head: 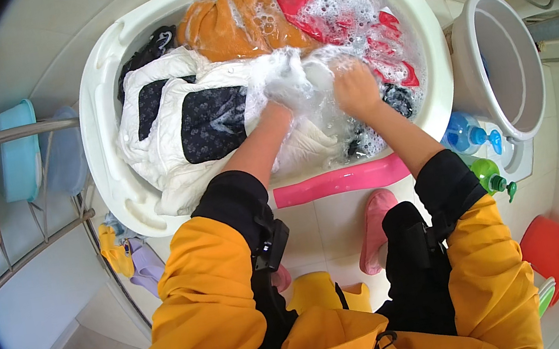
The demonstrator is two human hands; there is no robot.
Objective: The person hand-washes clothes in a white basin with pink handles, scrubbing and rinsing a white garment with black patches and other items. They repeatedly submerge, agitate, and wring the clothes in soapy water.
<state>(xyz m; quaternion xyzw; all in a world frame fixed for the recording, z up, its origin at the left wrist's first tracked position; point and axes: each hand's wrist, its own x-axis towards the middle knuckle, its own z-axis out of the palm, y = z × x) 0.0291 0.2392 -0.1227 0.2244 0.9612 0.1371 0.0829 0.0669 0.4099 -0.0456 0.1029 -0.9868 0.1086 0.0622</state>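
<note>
A white plastic tub (436,56) with pink grips holds soapy water and clothes. My left hand (282,103) reaches into foam over a white garment with black patches (167,159); its fingers are hidden by suds. To its right, my right hand (355,87) is curled at the foamy water, its fingertips hidden by suds, so what it holds is unclear. Orange cloth (218,30) lies behind the hands, with red cloth (299,1) at the back right. Dark cloth shows at the tub's back left (143,59) and near my right wrist (397,100).
Right of the tub are a grey bucket (463,52), a blue pump bottle (462,133) and a green pump bottle (485,172). A red bucket (553,257) stands lower right. A metal rack (35,257) with basins is at left. Pink slippers (376,230) are below the tub.
</note>
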